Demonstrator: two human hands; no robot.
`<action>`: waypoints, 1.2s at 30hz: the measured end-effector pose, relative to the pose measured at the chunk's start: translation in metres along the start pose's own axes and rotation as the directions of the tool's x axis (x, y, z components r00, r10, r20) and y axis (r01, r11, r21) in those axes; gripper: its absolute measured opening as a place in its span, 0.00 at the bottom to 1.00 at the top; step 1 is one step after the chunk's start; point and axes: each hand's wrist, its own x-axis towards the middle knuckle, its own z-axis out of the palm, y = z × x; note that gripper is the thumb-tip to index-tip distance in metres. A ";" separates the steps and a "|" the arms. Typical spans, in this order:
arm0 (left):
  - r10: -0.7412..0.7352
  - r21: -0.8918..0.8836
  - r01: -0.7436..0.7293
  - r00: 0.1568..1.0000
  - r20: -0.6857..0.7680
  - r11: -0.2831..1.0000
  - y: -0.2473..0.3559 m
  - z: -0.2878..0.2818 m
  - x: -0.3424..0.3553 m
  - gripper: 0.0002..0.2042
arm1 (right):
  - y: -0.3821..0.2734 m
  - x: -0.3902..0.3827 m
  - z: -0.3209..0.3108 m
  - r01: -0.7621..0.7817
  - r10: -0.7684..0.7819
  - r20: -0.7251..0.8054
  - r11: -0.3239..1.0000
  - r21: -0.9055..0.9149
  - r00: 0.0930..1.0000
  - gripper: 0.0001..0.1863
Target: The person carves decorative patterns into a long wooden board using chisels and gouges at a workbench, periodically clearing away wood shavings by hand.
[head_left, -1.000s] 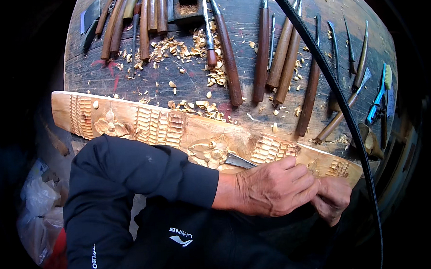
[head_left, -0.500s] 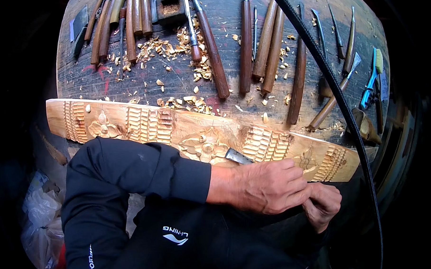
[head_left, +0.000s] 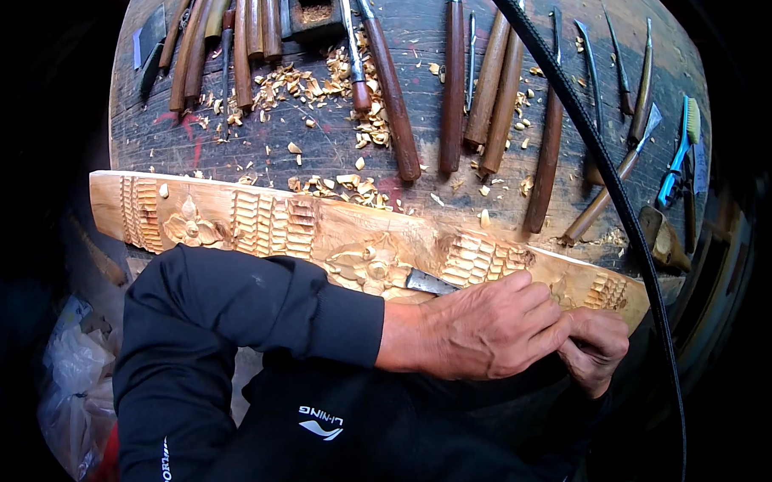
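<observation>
Along the near edge of the dark wooden bench [head_left: 260,152], a long, pale, carved wooden board [head_left: 351,225] was laid left to right, its right end slanted nearer. A flat grey steel blade [head_left: 430,282], pointed left toward the raised carved flower [head_left: 372,267], was gripped by the nearer left hand [head_left: 495,329]; farther right, curled fingers were shown on the right hand [head_left: 598,346], but their hold could not be told.

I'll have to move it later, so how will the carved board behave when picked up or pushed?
The board looks like long, solid wood, so it'll probably stay stiff. Lifted by one end, that length would likely make it tip. Its flower carvings stand in relief, so their edges might chip if knocked.
</observation>
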 end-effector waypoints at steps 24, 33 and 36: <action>-0.028 0.154 0.040 0.997 -0.077 0.987 0.001 -0.009 0.001 0.16 | -0.001 0.027 -0.002 0.183 -0.174 0.079 0.974 -0.135 0.982 0.09; 0.233 0.024 -0.232 0.966 -0.112 0.972 0.002 0.008 -0.010 0.17 | -0.022 -0.035 0.003 0.042 -0.045 -0.028 0.993 -0.106 0.999 0.14; 0.277 0.024 -0.276 0.955 -0.101 0.961 0.001 0.010 -0.012 0.17 | -0.020 -0.043 0.019 0.052 -0.067 -0.140 0.992 -0.112 0.988 0.10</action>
